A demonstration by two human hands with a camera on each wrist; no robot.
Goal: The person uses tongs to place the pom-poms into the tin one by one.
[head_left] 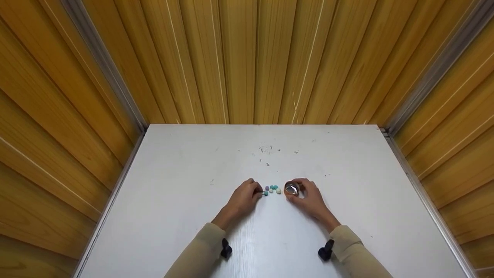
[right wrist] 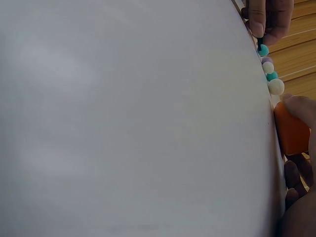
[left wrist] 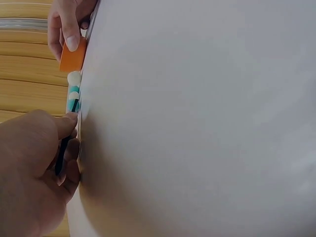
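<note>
My left hand (head_left: pixel 244 197) pinches a thin black tool (left wrist: pixel 63 154), its tips at a teal ball (head_left: pixel 266 193) on the table. Just right of that ball lie several small balls: a purple one (head_left: pixel 267 188), teal ones and cream ones, the largest cream ball (head_left: pixel 278 191) nearest the cup. My right hand (head_left: pixel 311 199) grips a small cup (right wrist: pixel 292 129), orange outside and shiny metallic inside, between thumb and fingers. In the head view the cup's opening faces up toward the camera; its inside shows no ball.
The white table (head_left: pixel 185 162) has small dark marks and chips beyond the balls. Yellow wood-look panels (head_left: pixel 239 61) stand behind it and on both sides, with grey metal rails along the side edges. Black straps or mounts sit at both wrists.
</note>
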